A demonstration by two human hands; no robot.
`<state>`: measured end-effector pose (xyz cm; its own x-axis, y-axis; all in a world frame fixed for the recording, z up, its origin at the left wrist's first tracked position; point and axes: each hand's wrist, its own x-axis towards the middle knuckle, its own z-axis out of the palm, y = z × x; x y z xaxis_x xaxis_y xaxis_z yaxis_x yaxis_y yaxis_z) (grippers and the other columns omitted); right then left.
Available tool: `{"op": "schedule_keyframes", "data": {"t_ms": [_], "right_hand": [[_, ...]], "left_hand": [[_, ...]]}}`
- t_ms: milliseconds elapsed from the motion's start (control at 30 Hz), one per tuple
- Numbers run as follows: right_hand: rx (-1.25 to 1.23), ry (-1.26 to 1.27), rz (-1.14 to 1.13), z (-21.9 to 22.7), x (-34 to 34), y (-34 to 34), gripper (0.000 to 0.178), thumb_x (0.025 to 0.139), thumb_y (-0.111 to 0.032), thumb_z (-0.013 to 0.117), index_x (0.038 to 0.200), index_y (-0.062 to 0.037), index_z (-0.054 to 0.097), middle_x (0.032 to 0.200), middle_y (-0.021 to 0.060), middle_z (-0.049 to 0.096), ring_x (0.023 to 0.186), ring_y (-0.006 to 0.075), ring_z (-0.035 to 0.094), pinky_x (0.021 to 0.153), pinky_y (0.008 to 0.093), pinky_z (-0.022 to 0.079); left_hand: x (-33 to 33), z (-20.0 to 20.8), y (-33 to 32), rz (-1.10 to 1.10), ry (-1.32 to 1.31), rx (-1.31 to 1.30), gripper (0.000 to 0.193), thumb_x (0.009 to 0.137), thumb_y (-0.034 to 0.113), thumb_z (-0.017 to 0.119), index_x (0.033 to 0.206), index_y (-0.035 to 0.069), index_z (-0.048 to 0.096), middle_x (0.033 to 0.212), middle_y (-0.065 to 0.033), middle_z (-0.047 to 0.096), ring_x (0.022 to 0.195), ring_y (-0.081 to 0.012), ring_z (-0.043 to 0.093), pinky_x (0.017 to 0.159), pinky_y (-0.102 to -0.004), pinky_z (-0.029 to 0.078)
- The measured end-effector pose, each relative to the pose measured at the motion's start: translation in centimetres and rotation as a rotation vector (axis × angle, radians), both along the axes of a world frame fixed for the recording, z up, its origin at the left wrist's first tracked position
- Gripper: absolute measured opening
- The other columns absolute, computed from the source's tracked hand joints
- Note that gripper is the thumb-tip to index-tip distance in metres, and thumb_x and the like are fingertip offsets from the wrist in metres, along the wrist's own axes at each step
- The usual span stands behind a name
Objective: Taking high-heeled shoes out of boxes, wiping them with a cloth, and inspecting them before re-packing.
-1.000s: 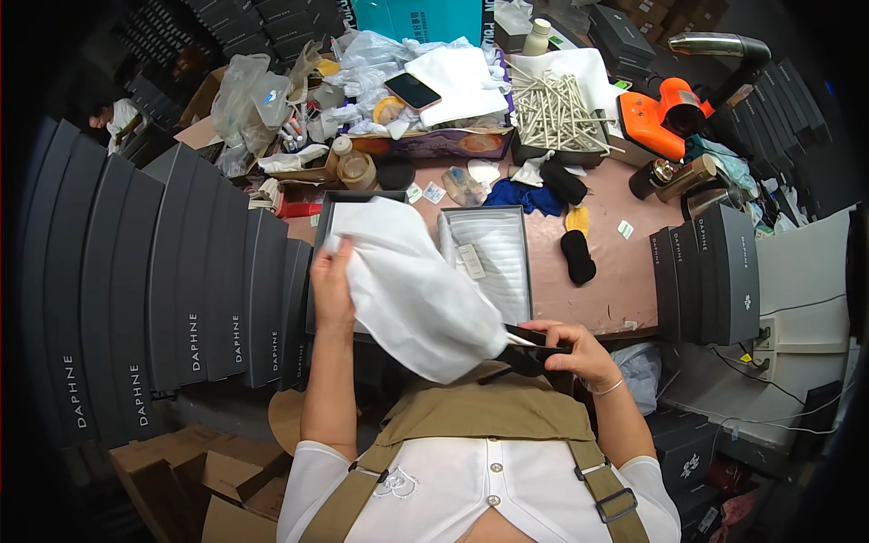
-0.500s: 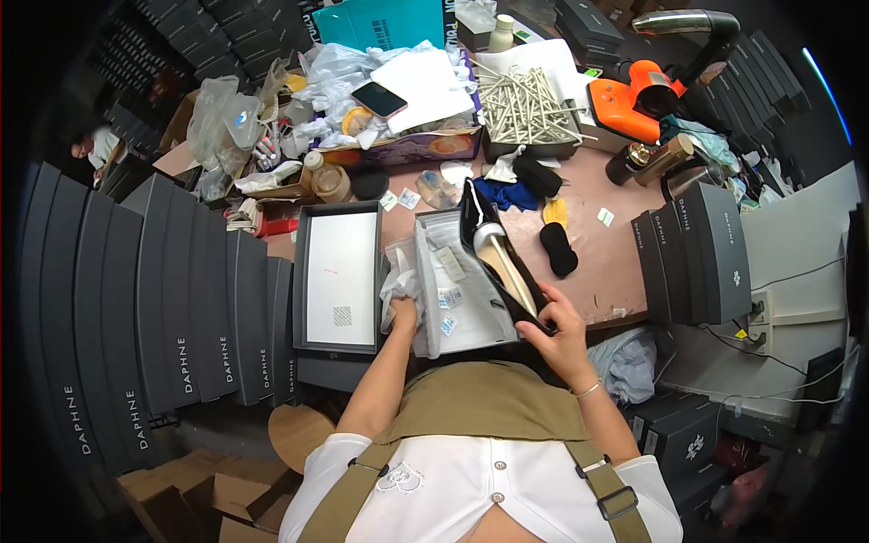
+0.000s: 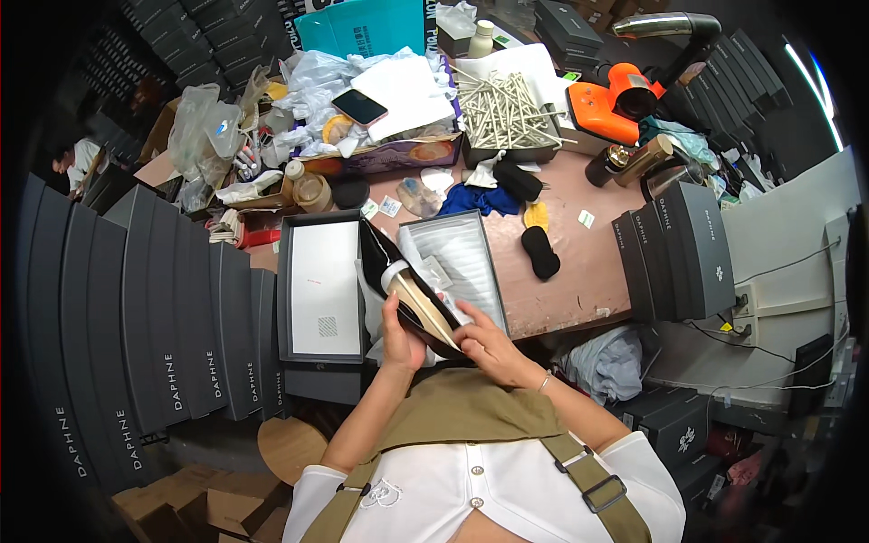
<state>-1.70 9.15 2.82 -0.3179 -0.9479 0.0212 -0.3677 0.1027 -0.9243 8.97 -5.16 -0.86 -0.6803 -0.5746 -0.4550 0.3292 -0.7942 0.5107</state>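
Between my hands, a black shoe (image 3: pixel 378 242) lies tilted, its beige insole showing and a pale shoe-tree stick (image 3: pixel 424 303) running along the inside. My left hand (image 3: pixel 400 339) grips its left side, thumb up along the edge. My right hand (image 3: pixel 489 346) has its fingers closed on the near end. The shoe is over the left part of an open grey shoebox (image 3: pixel 490 271) lined with white tissue paper (image 3: pixel 462 249), with small packets inside. Left of it lies the box's other half (image 3: pixel 283 294), grey with a white inside.
Stacked dark shoeboxes stand at the left (image 3: pixel 149 308) and right (image 3: pixel 688 253). Behind are a tray of pale sticks (image 3: pixel 507 109), a phone (image 3: pixel 360 107) on paper, an orange tool (image 3: pixel 597 109), a blue cloth (image 3: pixel 475 199) and black pads (image 3: pixel 540 252). A person (image 3: pixel 81 163) is at far left.
The shoe has moved left from the box's right side. My left hand has left the tissue paper and taken hold of the shoe; my right hand has moved left with it.
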Motion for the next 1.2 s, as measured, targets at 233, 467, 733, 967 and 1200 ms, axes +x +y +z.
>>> {"op": "schedule_keyframes", "data": {"t_ms": [233, 467, 733, 967, 1200], "right_hand": [[0.101, 0.046, 0.027, -2.3, -0.7, -3.6, 0.028, 0.092, -0.022, 0.052, 0.084, 0.0033, 0.059, 0.122, 0.0315, 0.049, 0.109, 0.0446, 0.049, 0.095, 0.0432, 0.04], [0.282, 0.179, 0.376, 3.1, -7.6, -6.3, 0.032, 0.093, -0.025, 0.05, 0.091, 0.0047, 0.061, 0.108, 0.0266, 0.057, 0.091, 0.0431, 0.056, 0.084, 0.0421, 0.046], [0.577, -0.039, 0.118, 8.8, -15.5, -9.5, 0.032, 0.095, -0.027, 0.054, 0.091, 0.0023, 0.064, 0.087, 0.0123, 0.068, 0.077, 0.0179, 0.067, 0.064, 0.0308, 0.054], [-0.157, 0.688, 0.019, 6.6, -16.9, -16.7, 0.038, 0.079, -0.022, 0.071, 0.107, -0.0019, 0.056, 0.1, 0.0148, 0.059, 0.086, 0.0301, 0.062, 0.071, 0.0374, 0.049], [-0.234, 0.959, 0.523, -0.3, -3.2, -13.0, 0.009, 0.078, -0.017, 0.057, 0.08, -0.0098, 0.053, 0.073, 0.0041, 0.052, 0.069, 0.0196, 0.06, 0.061, 0.0324, 0.047]], "left_hand": [[-0.4, -1.5, -0.5, -0.056, -0.245, -0.595, 0.052, 0.089, 0.033, 0.057, 0.124, -0.002, 0.042, 0.109, -0.0095, 0.054, 0.096, -0.015, 0.052, 0.086, -0.0283, 0.044], [-2.1, 0.1, -0.6, 0.005, -0.014, -0.176, 0.044, 0.091, 0.024, 0.059, 0.127, 0.006, 0.041, 0.11, -0.0034, 0.054, 0.097, -0.0113, 0.056, 0.08, -0.0274, 0.05], [3.4, -0.8, -4.9, -0.031, 0.059, 0.051, 0.06, 0.09, 0.054, 0.043, 0.116, 0.001, 0.054, 0.1, -0.0136, 0.064, 0.086, -0.0234, 0.065, 0.073, -0.0346, 0.056], [0.8, 1.6, -2.1, -0.015, 0.06, 0.202, 0.082, 0.088, 0.071, 0.032, 0.121, -0.001, 0.051, 0.105, -0.017, 0.062, 0.088, -0.0271, 0.064, 0.077, -0.0433, 0.056], [1.4, 3.3, 2.3, -0.047, -0.018, 0.323, 0.075, 0.091, 0.068, 0.028, 0.133, 0.007, 0.041, 0.12, -0.0146, 0.056, 0.104, -0.0296, 0.059, 0.087, -0.0505, 0.052]]}}
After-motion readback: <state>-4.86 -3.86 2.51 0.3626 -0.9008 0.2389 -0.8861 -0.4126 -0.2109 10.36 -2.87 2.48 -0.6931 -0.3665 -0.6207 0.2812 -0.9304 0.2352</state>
